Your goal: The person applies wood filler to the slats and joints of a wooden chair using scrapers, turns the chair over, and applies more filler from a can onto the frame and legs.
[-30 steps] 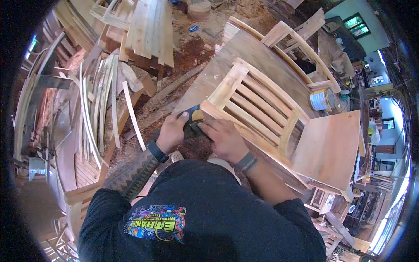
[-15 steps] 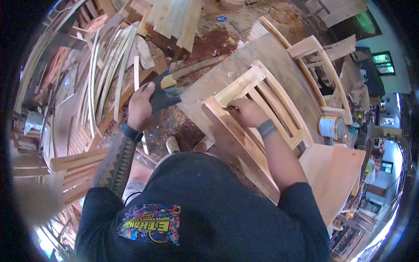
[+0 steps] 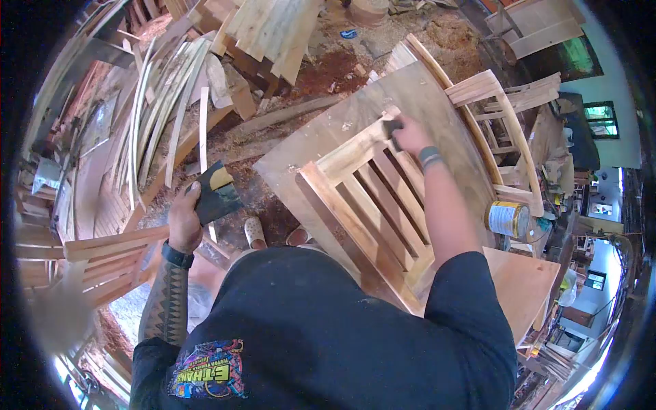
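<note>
My left hand (image 3: 186, 217) is closed on a dark flat sheet (image 3: 217, 198) with a tan patch, held out to the left, away from the chair. My right hand (image 3: 411, 134) is closed round a small dark pad (image 3: 392, 134) and presses it on the far end of the top rail of a slatted wooden chair back (image 3: 352, 156). The chair lies tilted on a plywood board (image 3: 287, 149), its flat seat (image 3: 523, 279) at the right.
A second wooden chair frame (image 3: 512, 137) is at the upper right, near a paint can (image 3: 508, 219). Thin curved strips (image 3: 164, 102) and planks (image 3: 273, 31) are piled at the upper left. Another slatted piece (image 3: 116, 263) stands at the left.
Both hands were together at the chair's near corner, then parted. My left hand moved left and down with the dark sheet; my right hand moved along the top rail to its far end.
</note>
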`<state>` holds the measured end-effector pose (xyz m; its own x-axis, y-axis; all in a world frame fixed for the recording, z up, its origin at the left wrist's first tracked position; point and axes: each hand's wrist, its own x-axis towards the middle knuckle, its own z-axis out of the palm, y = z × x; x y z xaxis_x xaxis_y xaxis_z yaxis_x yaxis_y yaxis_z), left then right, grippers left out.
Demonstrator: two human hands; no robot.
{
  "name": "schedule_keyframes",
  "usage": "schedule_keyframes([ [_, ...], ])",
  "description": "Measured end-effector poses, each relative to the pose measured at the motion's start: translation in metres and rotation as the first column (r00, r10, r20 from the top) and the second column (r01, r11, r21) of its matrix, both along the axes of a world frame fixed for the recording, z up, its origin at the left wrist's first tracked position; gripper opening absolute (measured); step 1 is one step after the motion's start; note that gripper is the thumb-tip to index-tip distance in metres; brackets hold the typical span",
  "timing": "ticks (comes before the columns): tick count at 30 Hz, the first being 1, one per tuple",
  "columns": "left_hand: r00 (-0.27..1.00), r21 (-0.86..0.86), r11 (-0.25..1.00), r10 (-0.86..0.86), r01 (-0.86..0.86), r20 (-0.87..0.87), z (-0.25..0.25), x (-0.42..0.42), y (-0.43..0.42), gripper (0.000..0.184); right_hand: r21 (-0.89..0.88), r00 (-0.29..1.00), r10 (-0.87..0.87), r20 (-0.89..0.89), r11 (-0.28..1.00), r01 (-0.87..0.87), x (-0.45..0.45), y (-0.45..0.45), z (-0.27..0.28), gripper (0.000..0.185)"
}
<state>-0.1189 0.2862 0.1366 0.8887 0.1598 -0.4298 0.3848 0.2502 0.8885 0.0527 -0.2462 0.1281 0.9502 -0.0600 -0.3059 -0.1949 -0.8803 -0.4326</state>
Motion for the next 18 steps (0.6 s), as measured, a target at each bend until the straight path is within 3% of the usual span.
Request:
schedule_keyframes([
  [1,0.999,0.066,0.997,-0.034,0.032,0.031,-0.009,0.000,0.002,0.033,0.003,1.000,-0.004,0.018,1.000,0.004,0.010,-0.024,-0.017,0.037],
  [2,1.000,0.013,1.000,-0.024,0.024,-0.002,0.001,0.003,-0.006,0.034,0.006,0.999,-0.009,0.038,1.000,0.009,0.021,-0.047,-0.033,0.037],
  [6,0.997,-0.036,0.999,0.024,-0.026,-0.071,0.005,0.019,-0.039,0.034,-0.060,0.999,-0.009,0.033,0.998,0.011,0.040,-0.059,-0.024,0.030],
  [10,0.987,-0.078,0.987,-0.144,0.139,-0.072,0.018,0.035,-0.067,0.035,-0.142,0.994,-0.027,-0.105,0.990,0.012,0.064,-0.062,-0.034,0.029],
  [13,0.978,-0.019,0.982,-0.190,0.189,-0.084,0.020,0.053,-0.074,0.036,-0.181,0.999,0.040,-0.016,0.982,-0.043,0.073,-0.064,-0.035,0.028],
  [17,0.925,0.206,0.902,-0.374,0.379,-0.068,0.018,0.090,-0.066,0.039,-0.337,0.992,0.100,-0.078,0.934,-0.121,0.087,-0.068,-0.053,0.030],
  [18,0.957,-0.005,0.964,-0.263,0.265,-0.120,-0.012,0.099,-0.059,0.039,-0.368,0.993,0.076,-0.090,0.924,-0.104,0.087,-0.064,-0.058,0.031],
])
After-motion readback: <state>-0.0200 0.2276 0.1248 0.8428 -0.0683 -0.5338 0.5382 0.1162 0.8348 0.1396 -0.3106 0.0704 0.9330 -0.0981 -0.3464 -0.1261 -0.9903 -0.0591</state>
